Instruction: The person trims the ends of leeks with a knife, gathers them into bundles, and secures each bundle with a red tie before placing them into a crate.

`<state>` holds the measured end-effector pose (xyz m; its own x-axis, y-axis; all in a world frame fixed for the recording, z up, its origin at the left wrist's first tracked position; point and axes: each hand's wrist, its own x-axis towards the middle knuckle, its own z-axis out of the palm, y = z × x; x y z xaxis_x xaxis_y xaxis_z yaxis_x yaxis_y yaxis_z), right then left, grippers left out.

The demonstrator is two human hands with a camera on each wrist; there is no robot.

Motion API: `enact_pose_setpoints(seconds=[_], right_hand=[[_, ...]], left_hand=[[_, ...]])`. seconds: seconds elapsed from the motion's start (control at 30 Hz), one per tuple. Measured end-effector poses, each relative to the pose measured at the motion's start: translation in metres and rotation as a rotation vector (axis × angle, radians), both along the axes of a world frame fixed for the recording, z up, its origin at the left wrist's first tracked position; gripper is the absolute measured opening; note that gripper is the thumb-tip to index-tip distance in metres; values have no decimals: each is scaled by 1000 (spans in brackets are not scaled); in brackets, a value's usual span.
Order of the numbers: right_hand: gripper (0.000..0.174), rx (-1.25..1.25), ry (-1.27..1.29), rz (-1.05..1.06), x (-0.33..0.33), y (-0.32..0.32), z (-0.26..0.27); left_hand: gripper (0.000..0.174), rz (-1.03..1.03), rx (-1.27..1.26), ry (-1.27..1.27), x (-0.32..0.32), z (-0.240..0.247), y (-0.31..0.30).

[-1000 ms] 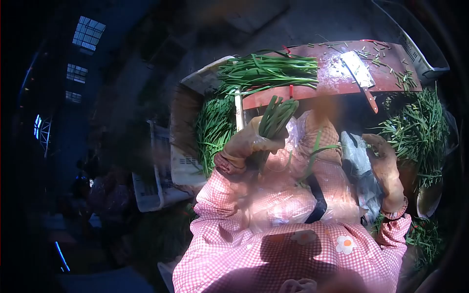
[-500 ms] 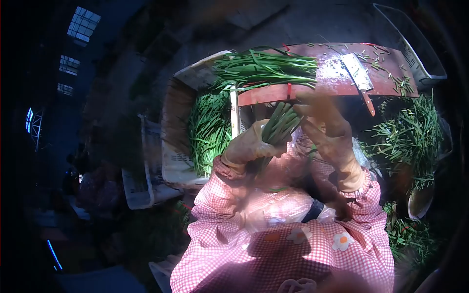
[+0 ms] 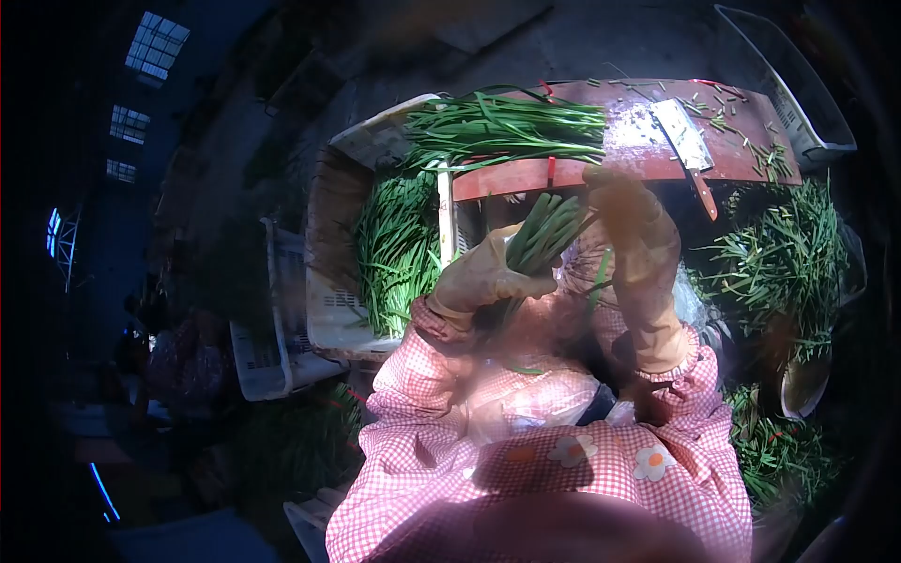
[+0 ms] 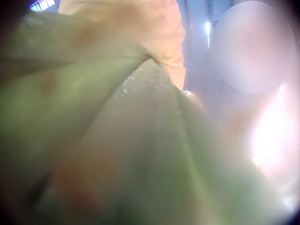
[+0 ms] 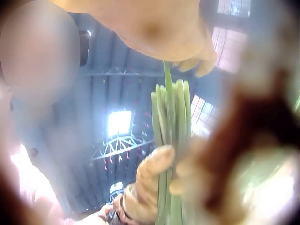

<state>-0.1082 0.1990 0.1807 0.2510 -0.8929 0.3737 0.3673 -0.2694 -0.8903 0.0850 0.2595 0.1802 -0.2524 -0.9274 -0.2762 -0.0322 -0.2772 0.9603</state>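
**Left hand has the bundle, right hand at its top end**

Grip: left hand [image 3: 483,274], gloved, is wrapped tight round the lower part of a bundle [image 3: 544,233] of green stalks, with the thumb across the front. The bundle is held up in front of the chest, above the lap.

Axis: the bundle's long axis runs from the left fist up and away, leaning toward the person's right, with the cut ends on top. The right wrist view shows it near upright, stalks packed side by side.

Right hand [image 3: 631,218], also gloved, is raised with the forearm steep. It sits just beside and above the top ends, so it is the hand nearer the free end. Its fingertips [image 5: 202,58] are curled down over the tallest stalk [image 5: 167,75] and touch its tip. I can't tell whether it is pinched or only touched. The head view is blurred there and the left wrist view is blocked by glove.

Around:
- Red board [image 3: 657,155] lies beyond the hands.
- Cleaver [image 3: 685,136] lies flat on the board.
- Loose stalks [image 3: 507,127] are laid across its left end.
- Crate [image 3: 328,310] of greens stands to the left.
- Heap of greens [image 3: 788,253] lies to the right.
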Motion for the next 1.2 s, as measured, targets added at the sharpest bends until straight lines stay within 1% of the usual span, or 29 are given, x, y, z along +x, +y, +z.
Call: enact_pose_setpoints(seconds=[0.03, 0.07, 0.1, 0.13, 0.17, 0.2, 0.23, 0.3, 0.37, 0.43, 0.47, 0.5, 0.53, 0.57, 0.6, 0.63, 0.67, 0.7, 0.73, 0.8, 0.83, 0.9, 0.97, 1.0, 1.07, 1.13, 1.2], right_hand=[[18, 72, -112, -68, -4, -5, 7], [19, 144, -225, -135, -9, -11, 13], [22, 122, -323, -153, -28, -24, 10], [23, -64, 25, -487, -57, -44, 2], [23, -292, 245, -639, -82, -56, 11], [23, -508, 443, -838, -107, -68, 20], [26, -567, 484, -894, -131, -78, 21], [44, -247, 297, -525, -158, -86, 22], [34, -886, 1470, -847, -189, -129, -36], [22, -347, 1731, -376, -159, -102, -34], [14, -133, 1550, -363, -143, -95, -46], [11, -168, 936, -323, -128, -82, -61], [14, -205, 765, -246, -111, -75, -61], [22, -229, 580, -132, -87, -63, -44], [35, -155, 555, -52, -66, -51, -21], [46, -63, 470, -15, -47, -46, -15], [48, -104, 399, 53, -31, -47, -6], [52, -59, 61, 205, -18, -38, 10], [56, -3, -47, 312, -5, -42, 5], [67, 290, -439, 762, 15, -71, -23], [74, 436, -638, 982, 19, -78, -23], [96, 485, -609, 852, 17, -68, -20], [102, 625, -735, 924, 8, -68, -17], [103, 665, -756, 941, 3, -69, -21], [102, 644, -629, 896, -1, -74, -34], [101, 640, -536, 847, -6, -71, -32], [100, 632, -498, 820, -14, -68, -26]], left_hand=[[44, -23, 12, -3, 2, 1, -1], [44, -35, 3, -25, 5, -1, -1], [44, -43, -6, -49, 9, -6, -1], [44, -49, -15, -72, 13, -7, -1], [44, -33, -8, -59, 16, -6, -2], [43, -16, -4, -47, 20, -2, -3], [42, 3, 2, -35, 23, 1, -3], [34, 123, -31, 43, 27, 10, -3], [31, 230, -69, 23, 36, 26, -9], [30, 306, -185, 37, 48, 38, -19], [28, 319, -321, 38, 48, 47, -24], [24, 338, -319, 99, 51, 54, -27], [22, 338, -379, 122, 56, 53, -36], [20, 329, -439, 143, 59, 52, -44], [22, 320, -558, 46, 57, 55, -46], [23, 289, -575, 108, 55, 58, -52], [25, 260, -592, 171, 53, 62, -59], [27, 232, -607, 236, 51, 65, -65], [29, 218, -567, 322, 42, 75, -67], [28, 173, -466, 541, 30, 89, -73], [28, 146, -411, 650, 27, 92, -76], [27, 123, -383, 741, 25, 93, -84], [27, 98, -349, 835, 25, 87, -92], [26, 101, -325, 864, 24, 85, -95], [26, 193, -334, 823, 15, 79, -97], [25, 252, -319, 809, 11, 74, -101], [28, 365, -315, 766, 9, 68, -105]])
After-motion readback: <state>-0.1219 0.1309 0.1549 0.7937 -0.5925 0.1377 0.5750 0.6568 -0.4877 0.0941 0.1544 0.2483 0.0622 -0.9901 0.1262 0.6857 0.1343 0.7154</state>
